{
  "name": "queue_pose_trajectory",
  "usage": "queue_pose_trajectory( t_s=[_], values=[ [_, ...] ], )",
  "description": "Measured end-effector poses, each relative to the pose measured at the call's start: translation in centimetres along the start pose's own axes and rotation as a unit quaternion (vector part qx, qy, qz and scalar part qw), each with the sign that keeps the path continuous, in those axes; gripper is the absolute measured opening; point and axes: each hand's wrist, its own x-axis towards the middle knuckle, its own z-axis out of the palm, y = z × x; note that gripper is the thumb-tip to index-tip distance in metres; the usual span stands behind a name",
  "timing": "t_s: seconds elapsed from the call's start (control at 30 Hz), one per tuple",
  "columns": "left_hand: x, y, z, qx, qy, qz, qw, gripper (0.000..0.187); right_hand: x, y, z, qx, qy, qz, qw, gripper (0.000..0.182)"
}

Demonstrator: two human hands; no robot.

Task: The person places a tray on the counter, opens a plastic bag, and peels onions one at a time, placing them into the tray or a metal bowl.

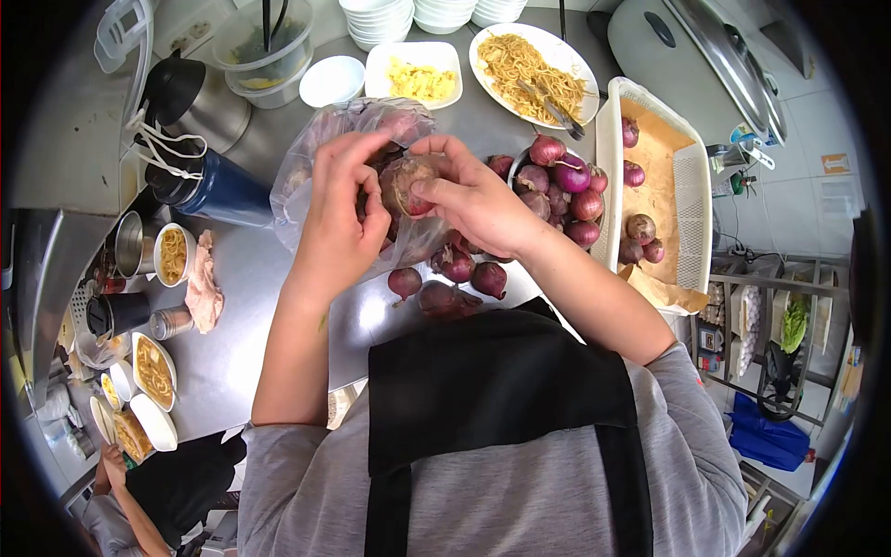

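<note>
A red onion (406, 184) with loose brownish skin is between my hands, above a clear plastic bag (299, 167). The thumb and fingers of my right hand (478, 202) grip it from the right. At its left side, my left hand (342, 209) has its fingers curled toward the thumb; whatever may be pinched there is hidden. Several red onions (457, 265) lie loose just below my hands, beside pieces of dry onion skin (445, 300). More onions with shiny purple skins (583, 204) are heaped in a bowl to the right, most of its rim covered.
A white basket (691, 218) lined with brown paper holds a few onions. Behind stand a noodle plate (534, 70), a dish of yellow food (422, 74) and stacked bowls (379, 20). At left are a blue flask (223, 190) and a kettle (209, 102). Another person (176, 492) is at lower left.
</note>
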Motion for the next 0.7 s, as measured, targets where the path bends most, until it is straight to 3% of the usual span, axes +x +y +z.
queue_pose_trajectory(
  t_s=[0.17, 0.23, 0.7],
  values=[
    [0.3, 0.6, 0.6, -0.022, 0.067, -0.045, 0.997, 0.076, -0.1, 1.1, 0.9, -0.045, 0.024, -0.111, 0.992, 0.048],
    [0.5, 0.5, 0.7, -0.003, 0.08, -0.051, 0.996, 0.076, 0.0, 2.0, 0.8, -0.175, 0.065, -0.155, 0.97, 0.05],
    [1.4, 0.4, 1.1, 0.038, 0.097, -0.018, 0.994, 0.072, -1.7, 1.0, 1.2, -0.069, 0.041, -0.159, 0.984, 0.05]
  ],
)
